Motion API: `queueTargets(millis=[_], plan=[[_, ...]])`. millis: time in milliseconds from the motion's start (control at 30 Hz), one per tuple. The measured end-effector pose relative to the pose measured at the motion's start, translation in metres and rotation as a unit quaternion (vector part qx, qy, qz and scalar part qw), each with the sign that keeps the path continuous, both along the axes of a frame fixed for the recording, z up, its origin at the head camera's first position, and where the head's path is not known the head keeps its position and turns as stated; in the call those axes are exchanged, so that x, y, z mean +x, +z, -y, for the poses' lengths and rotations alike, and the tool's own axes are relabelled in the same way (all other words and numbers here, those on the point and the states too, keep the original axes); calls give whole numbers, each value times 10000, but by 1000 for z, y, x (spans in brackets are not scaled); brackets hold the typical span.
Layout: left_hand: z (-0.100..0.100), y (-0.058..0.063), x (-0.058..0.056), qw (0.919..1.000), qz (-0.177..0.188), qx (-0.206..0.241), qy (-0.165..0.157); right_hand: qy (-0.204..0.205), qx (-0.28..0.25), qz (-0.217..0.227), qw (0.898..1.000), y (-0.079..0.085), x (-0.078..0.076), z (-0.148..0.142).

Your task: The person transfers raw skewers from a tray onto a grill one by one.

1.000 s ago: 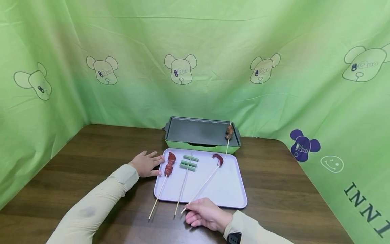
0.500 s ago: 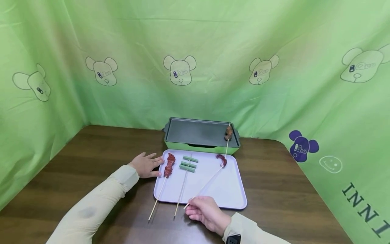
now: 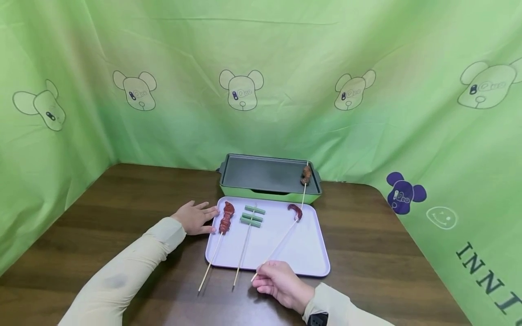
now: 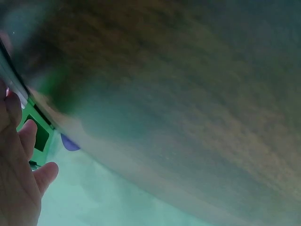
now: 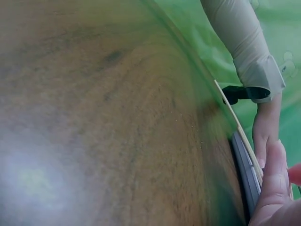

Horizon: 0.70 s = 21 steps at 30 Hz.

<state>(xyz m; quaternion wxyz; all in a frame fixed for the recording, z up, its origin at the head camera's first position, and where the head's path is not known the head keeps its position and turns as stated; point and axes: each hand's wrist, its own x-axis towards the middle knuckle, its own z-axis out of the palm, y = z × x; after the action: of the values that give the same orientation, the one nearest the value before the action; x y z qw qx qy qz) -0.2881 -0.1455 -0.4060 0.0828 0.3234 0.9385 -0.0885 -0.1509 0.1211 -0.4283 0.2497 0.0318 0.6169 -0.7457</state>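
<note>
My right hand (image 3: 283, 283) pinches the lower end of a thin wooden skewer (image 3: 281, 242) between thumb and fingers, over the tray's near edge. At its far end a dark red curved piece (image 3: 296, 212) shows over the right part of the pale lilac tray (image 3: 302, 253). My left hand (image 3: 195, 218) has its fingers spread, tips at the tray's left rim. Beside those fingers lies a skewer of red meat-like pieces (image 3: 226, 218). A skewer with green bean-like sticks (image 3: 252, 217) lies to its right. In the right wrist view, my thumb (image 5: 275, 174) hides much of the grip.
Behind the tray stands a green tabletop grill with a dark plate (image 3: 261, 174). A skewer of brown pieces (image 3: 306, 175) lies at the plate's right end, its stick reaching over the tray. Several skewer sticks overhang the tray's front rim above the wooden table (image 3: 163, 190). Green cloth (image 3: 285, 45) hangs behind.
My right hand has shifted slightly right with its skewer, and the curved piece has moved right across the tray, close to the brown skewer's stick. My left hand stays in place.
</note>
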Motion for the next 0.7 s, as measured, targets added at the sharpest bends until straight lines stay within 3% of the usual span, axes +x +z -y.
queueTargets(millis=[233,700], plan=[[0,-2,1,9999,138,-36,26,210,117,75,9997,1,11,2],[2,-3,0,9998,-23,189,-2,556,388,-221,9975,11,17,-2]])
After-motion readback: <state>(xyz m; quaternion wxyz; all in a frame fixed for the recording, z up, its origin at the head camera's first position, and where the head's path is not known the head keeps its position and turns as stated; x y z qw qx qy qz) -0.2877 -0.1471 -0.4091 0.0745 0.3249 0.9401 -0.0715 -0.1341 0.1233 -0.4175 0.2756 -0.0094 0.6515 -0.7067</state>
